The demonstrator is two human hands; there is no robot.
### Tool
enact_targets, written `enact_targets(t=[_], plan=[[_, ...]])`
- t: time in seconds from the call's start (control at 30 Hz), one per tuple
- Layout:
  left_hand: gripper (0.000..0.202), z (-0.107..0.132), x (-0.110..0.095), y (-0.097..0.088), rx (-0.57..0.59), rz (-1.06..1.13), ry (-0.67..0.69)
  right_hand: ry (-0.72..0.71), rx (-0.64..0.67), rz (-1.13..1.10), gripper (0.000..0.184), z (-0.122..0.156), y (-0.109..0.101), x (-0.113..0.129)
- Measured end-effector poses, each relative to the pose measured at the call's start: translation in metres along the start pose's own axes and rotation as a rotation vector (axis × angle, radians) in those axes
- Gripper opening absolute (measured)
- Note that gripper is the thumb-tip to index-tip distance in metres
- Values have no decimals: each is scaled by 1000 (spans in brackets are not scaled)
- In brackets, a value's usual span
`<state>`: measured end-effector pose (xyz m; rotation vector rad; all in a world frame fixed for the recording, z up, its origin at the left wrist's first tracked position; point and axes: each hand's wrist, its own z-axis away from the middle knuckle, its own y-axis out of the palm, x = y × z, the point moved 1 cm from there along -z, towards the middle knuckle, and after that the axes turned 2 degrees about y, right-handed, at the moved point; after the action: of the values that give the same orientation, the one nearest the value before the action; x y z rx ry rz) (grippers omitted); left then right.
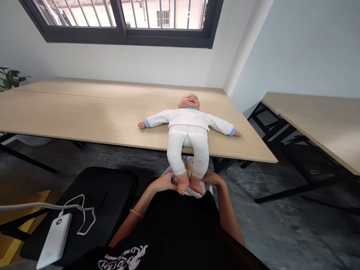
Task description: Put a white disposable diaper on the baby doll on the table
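Observation:
A baby doll (189,119) in a white top and white trousers with blue cuffs lies face up on the wooden table (112,120). Its arms are spread, and its bare feet hang over the front edge above my lap. My left hand (165,182) is curled beside and beneath the feet, thumb showing. On the other side, my right hand (211,177) reaches behind the doll's lower leg, which covers most of its fingers. A white, partly patterned fabric-like item (208,189) lies under the feet, around my hands; its kind is hidden.
To my left stands a black chair (92,195) with a white power bank (55,240) and cables on its seat. Another table (317,116) is at the right, on dark legs. A window (123,35) is in the wall behind the table. A plant (11,78) shows at far left.

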<state>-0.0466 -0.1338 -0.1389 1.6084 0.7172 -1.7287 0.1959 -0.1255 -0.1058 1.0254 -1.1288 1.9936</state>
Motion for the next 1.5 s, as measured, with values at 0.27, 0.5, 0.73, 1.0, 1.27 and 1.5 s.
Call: enact_targets(t=[0.27,0.5,0.73,1.0,1.27,1.5], plan=[[80,3,-5,1,-12,0,-60,-80,255,-165,48,29,-40,-10],[57,3,-2,5,144,-124,-60,-61,306,9,42,66,-50,28],[56,6,-9,4,201,-121,-45,-179,221,306,44,63,-26,67],[63,3,-3,1,278,-100,-59,-201,169,686,22,84,-4,95],[78,13,-8,-15,242,-60,-36,-197,396,984,29,123,34,100],[58,12,-4,-19,167,-50,-94,-296,481,797,29,139,40,70]])
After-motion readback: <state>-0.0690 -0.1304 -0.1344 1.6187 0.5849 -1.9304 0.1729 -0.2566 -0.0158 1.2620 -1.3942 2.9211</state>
